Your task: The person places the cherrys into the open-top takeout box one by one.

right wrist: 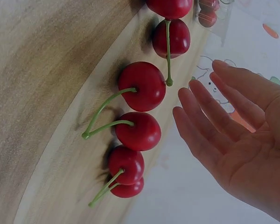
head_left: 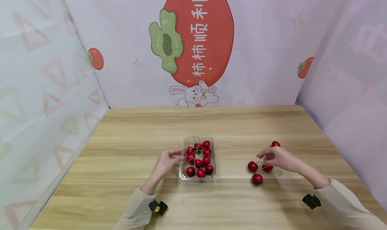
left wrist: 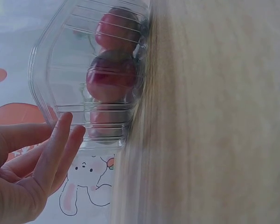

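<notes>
Resting its fingertips on the near side of a clear plastic box, the left hand (head_left: 165,161) steadies nothing in a fist: its fingers (left wrist: 56,144) lie extended and released, touching the box's left wall close to the rim. The clear plastic box (head_left: 216,159) sits on the wooden desk (head_left: 121,132), roughly midway across, its long side running away from the person. Inside lie red cherries (head_left: 206,161), spread over its floor, some with thin stems curving up between them

Over to the right, well apart from the box, is a loose group of cherries (head_left: 257,179) lying directly on the desk. The right hand (head_left: 281,158) hangs above this group, palm down, its fingers released, slightly bent and free of any fruit. One loose cherry lies beyond the hand, another partly under the fingertips, two more just left of them. The right wrist view shows green stems (right wrist: 168,51) on these cherries

Both arms wear beige sleeves (head_left: 344,196). Behind the desk hangs a pale cloth (head_left: 266,72) printed with a big red persimmon (head_left: 217,32) and a white rabbit (head_left: 193,94)
</notes>
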The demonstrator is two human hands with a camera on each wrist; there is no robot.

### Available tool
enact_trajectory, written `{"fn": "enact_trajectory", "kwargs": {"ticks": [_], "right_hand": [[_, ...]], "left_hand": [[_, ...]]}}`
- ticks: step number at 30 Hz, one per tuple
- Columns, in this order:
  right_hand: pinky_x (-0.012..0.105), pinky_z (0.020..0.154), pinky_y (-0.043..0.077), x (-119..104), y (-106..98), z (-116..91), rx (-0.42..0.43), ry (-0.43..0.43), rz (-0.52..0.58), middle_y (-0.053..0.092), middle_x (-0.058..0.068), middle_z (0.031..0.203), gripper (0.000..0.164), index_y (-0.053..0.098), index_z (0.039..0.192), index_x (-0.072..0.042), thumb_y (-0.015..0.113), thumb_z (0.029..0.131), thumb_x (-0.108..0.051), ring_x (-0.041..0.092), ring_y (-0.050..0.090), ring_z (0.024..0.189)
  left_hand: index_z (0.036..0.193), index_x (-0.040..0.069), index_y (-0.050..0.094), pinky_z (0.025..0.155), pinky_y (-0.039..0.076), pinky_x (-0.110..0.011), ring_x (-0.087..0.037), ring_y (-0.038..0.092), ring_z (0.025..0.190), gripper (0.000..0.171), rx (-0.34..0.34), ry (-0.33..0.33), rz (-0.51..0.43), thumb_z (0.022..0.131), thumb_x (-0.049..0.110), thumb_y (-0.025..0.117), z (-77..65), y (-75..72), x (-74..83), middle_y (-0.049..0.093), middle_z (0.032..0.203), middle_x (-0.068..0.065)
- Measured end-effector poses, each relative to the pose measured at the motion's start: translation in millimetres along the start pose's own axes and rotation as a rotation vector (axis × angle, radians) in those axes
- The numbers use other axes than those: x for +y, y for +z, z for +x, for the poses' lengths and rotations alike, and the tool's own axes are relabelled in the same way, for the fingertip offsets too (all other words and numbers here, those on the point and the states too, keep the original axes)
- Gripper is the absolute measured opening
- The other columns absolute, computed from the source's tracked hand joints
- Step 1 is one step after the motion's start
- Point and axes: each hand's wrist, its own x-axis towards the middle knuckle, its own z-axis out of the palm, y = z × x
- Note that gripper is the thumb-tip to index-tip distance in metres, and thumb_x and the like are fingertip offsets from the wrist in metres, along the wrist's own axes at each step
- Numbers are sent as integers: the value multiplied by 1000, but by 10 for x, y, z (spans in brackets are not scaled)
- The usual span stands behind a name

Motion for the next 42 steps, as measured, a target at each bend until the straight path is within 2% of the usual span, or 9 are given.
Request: {"fn": "enact_trajectory", "kwargs": {"ticks": [10,21,29,38,42], "right_hand": [[20,63,53,9,11,9,-19,-5,1,63,15,94,22,62,97,5,64,77,-4,14,60,78],[19,61,53,89,29,31,-25,-9,2,64,14,93,21,63,95,3,66,76,-3,11,59,74],[18,62,53,127,62,24,-61,5,34,64,12,90,20,64,94,5,66,75,-1,17,61,75],[19,62,54,146,78,39,-53,6,24,65,10,87,18,65,92,4,67,75,-1,12,60,73],[20,63,54,131,111,39,-41,13,2,65,10,87,17,66,90,3,66,74,0,15,61,75]], "left_hand": [[113,-8,55,63,57,-28,-30,63,83,33,-14,23,9,81,0,59,-15,-18,6,58,107,-26],[112,-7,57,64,58,-32,-30,63,85,31,13,-2,-5,81,-1,59,-20,13,57,59,105,-25],[111,-7,57,64,58,-31,-30,63,84,31,15,-12,5,81,-2,59,-9,19,40,59,104,-24],[112,-8,56,65,57,-33,-30,62,84,31,15,-12,-12,81,-1,59,-5,16,18,59,105,-25],[112,-11,55,66,57,-36,-33,62,85,31,4,-3,-3,81,-3,58,-75,20,141,57,106,-28]]}}
